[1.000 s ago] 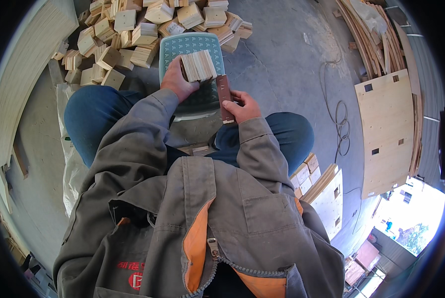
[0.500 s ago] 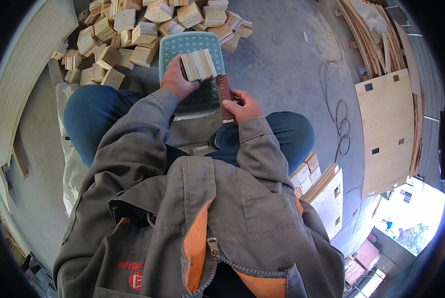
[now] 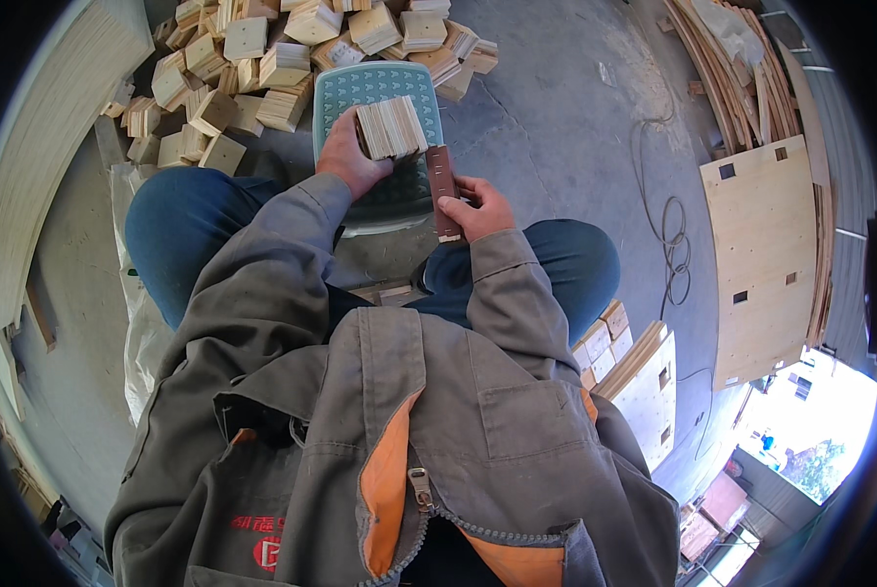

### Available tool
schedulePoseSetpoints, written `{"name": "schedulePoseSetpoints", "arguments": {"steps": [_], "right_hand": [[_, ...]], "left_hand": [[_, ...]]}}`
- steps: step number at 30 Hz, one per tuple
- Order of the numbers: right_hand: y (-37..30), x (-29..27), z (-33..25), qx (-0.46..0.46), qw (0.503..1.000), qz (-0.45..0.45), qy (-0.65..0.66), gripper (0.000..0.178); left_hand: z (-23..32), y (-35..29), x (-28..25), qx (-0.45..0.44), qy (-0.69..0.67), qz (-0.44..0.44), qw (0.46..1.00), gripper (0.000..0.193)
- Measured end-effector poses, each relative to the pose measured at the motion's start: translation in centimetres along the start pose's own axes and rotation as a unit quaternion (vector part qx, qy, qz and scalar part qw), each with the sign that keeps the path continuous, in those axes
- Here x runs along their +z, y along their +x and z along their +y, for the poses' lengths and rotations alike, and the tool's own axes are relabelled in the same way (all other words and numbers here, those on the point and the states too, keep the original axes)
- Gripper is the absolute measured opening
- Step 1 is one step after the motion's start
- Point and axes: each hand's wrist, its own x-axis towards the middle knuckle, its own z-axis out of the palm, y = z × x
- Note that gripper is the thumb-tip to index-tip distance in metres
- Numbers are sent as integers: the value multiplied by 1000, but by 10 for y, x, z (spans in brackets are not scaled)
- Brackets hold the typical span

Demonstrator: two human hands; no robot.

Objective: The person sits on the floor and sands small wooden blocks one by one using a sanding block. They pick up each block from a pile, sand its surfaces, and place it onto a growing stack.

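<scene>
- Head view: the person sits on the concrete floor (image 3: 556, 108), knees apart in blue trousers, wearing a grey jacket with orange lining
- The left hand (image 3: 345, 157) is wrapped around a stack of thin wooden pieces (image 3: 391, 127), its fingers closed on the near end of the stack, which is held edge-up over a teal plastic stool (image 3: 360, 88)
- The right hand (image 3: 477, 207) grips a dark brown sanding block (image 3: 444, 191), fingers curled round its lower half; the block stands roughly upright, its top end just beside the right edge of the stack, though I cannot tell whether the two touch
- The stool stands between the knees, its patterned top partly hidden by the stack and the left hand
- Beyond the stool a loose pile of pale wooden blocks (image 3: 262, 59) spreads across the floor
- On the right a plywood panel (image 3: 766, 254) with small square cut-outs lies near a black cable (image 3: 668, 225) coiled on the floor
- Long bent strips of wood (image 3: 732, 68) are heaped at the upper right
- More small wooden pieces (image 3: 605, 338) sit stacked by the right thigh
</scene>
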Motion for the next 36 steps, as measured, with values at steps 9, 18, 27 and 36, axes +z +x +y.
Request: {"name": "schedulePoseSetpoints", "arguments": {"steps": [9, 18, 27, 36], "right_hand": [[-1, 0, -2, -2, 1000, 3, -11, 57], [-2, 0, -5, 2, 1000, 2, -9, 58], [-1, 0, -2, 4, 1000, 1, 0, 57], [1, 0, 1, 1, 1000, -1, 3, 57]], "left_hand": [[-3, 2, 1, 4, -6, -2, 1000, 98], [-3, 1, 3, 1, -4, 1, 1000, 99], [-2, 1, 2, 4, -4, 6, 1000, 98], [4, -1, 0, 0, -1, 6, 1000, 96]]}}
